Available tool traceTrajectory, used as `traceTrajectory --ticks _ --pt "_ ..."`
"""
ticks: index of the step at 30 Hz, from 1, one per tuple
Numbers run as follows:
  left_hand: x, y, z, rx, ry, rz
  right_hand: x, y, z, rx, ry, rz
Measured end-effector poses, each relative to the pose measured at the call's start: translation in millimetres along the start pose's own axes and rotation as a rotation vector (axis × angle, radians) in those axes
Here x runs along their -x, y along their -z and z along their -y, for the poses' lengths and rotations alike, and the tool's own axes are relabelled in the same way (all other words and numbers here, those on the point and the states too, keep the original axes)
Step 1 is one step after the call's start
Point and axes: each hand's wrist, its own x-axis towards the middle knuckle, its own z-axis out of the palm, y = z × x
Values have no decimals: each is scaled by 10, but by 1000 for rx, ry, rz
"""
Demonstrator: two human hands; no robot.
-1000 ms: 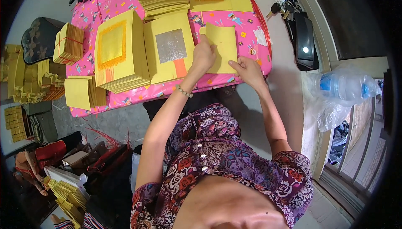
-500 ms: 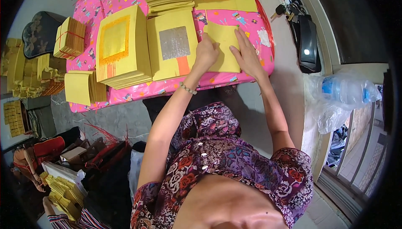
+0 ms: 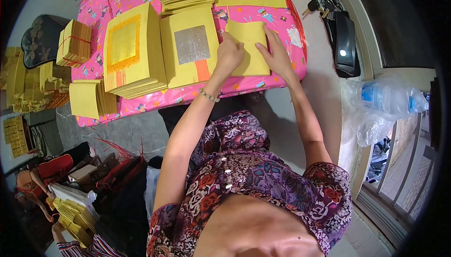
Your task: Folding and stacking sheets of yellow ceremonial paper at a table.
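Two hands (image 3: 230, 55) (image 3: 279, 59) partly hide probably folded paper (image 3: 252, 63)

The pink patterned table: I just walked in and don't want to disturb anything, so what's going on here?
A person in a purple floral top has both hands on a yellow rectangular paper sheet on the pink patterned table. The left hand is curled at the sheet's left side; the right hand rests with fingers extended along its right edge. Left of it lies yellow paper with a silver square.
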Motion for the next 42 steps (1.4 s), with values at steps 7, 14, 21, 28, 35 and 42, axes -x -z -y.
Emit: traceTrajectory --ticks 7,14,21,28,35,42 --pt "24 5 -64 -57 -18 21 74 -108 -14 224 57 -29" --pt "165 59 -70 -22 -259 -172 97 -164 -61 345 58 -23" --pt "534 733 99 -35 -465 -171 30 -37 -42 191 61 -22" --pt "955 1242 463 -157 -418 -161 -99 117 572 172 230 -76" --pt "1045 1241 565 -252 -428 -143 -14 -216 877 150 549 301" --pt "1022 1192 639 -280 -424 -156 -9 -316 840 159 564 296"
